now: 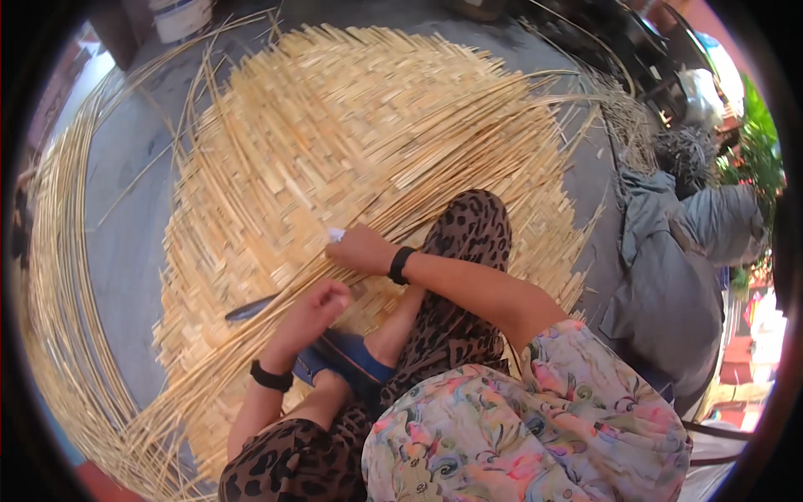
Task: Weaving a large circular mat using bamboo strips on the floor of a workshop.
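A woven mat of pale cane-like strips (276, 117) lies beneath me, with long loose strips (427, 167) across it. My right hand (360, 249) is closed on a bundle of these strips near the mat's middle, beside a small white item (335, 236) I cannot make out. Lower left of it, my left hand (318, 303) hovers by the bundle, fingers loosely curled and apart, with nothing visible in them. A dark knife-like blade (247, 312) lies on the mat to the left, partly hidden by the strips. My knee (473, 217) rests to the right of my right hand.
Long strips (67, 217) curve along the left on the grey floor (125, 226). A white bucket (182, 17) stands at the upper left. Grey sacks (661, 276), a tangle of shredded strips (682, 151) and green plants (757, 125) line the right side.
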Motion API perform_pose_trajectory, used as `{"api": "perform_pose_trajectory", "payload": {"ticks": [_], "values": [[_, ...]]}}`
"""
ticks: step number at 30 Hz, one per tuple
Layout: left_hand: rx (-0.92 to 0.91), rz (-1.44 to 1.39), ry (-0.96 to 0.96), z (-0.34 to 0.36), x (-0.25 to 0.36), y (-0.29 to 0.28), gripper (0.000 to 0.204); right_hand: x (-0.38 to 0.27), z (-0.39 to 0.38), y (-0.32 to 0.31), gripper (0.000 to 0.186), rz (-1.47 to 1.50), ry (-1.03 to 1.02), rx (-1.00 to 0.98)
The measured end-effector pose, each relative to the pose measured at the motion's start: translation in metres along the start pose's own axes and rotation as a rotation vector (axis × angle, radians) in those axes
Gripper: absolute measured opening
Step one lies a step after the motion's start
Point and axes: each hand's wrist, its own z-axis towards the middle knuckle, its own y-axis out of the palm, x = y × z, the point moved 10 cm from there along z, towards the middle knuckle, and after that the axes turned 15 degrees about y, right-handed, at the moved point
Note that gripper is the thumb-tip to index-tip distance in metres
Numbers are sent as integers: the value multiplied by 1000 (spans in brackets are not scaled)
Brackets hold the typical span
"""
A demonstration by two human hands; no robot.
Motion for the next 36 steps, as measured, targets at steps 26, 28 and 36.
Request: {"api": "perform_pose_trajectory", "payload": {"ticks": [26, 28, 36], "values": [[272, -315, 63, 10, -5, -16, 35, 80, 60, -207, 11, 527, -49, 324], [152, -435, 69, 28, -4, 8, 44, 186, 58, -234, 22, 1398, 310, 410], [394, -1200, 223, 44, 57, -15, 60, -64, -57, -96, 32, 2008, 419, -413]]}}
